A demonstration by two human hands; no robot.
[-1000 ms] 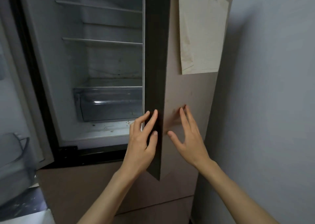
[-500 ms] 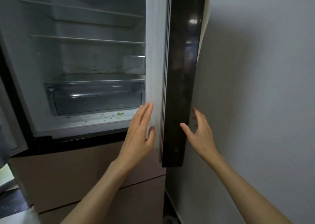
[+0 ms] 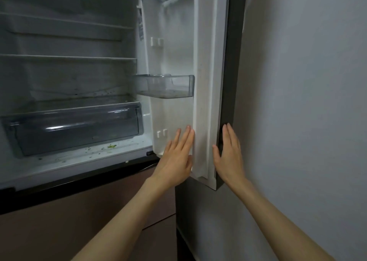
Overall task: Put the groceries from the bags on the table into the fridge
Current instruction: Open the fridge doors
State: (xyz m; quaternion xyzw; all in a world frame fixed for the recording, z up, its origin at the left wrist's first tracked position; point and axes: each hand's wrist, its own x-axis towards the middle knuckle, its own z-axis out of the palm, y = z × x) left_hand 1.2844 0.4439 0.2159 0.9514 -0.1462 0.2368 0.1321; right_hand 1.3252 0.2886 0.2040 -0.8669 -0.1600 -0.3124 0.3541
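1. Now the fridge door (image 3: 206,94) stands wide open, swung much further towards the grey wall (image 3: 307,102) than a second ago, when only its dark edge and brown front faced the camera. Its white inner lining is in view.
2. The left hand (image 3: 175,157) lies flat and open, fingers together, against the inner face of the door near its bottom corner. It grips nothing.
3. The right hand (image 3: 230,155) is likewise open and flat, pressed along the dark outer edge of the door, between the door and the wall. It holds nothing either.
4. A clear door bin (image 3: 164,86) has come into sight on the inside of the door. It looks empty apart from some residue at the bottom.
5. The fridge (image 3: 79,78) interior is fully exposed: two bare shelves above, and a clear crisper drawer (image 3: 73,125) below, shut. Small green crumbs lie on the white ledge in front of the drawer.
6. The groceries, the bags and the bench are all out of view; none of the food is in the fridge yet.
7. My reading: the opening step is as good as finished, and nothing has been stowed. The likely next move is to let go of the door and turn back for the first item.
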